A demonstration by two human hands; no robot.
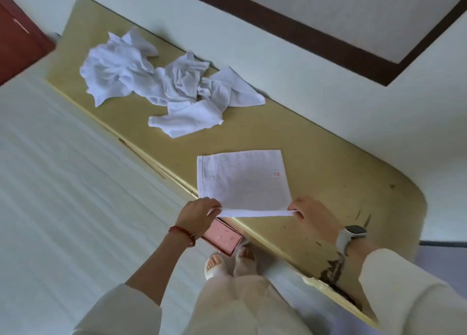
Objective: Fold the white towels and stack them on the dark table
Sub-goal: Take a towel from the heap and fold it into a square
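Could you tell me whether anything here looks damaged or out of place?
Yes. The table surface is worn and peeling along its near right edge, with dark chipped patches. A pink box sits partly under the table edge by the left hand. The unfolded towels lie crumpled.
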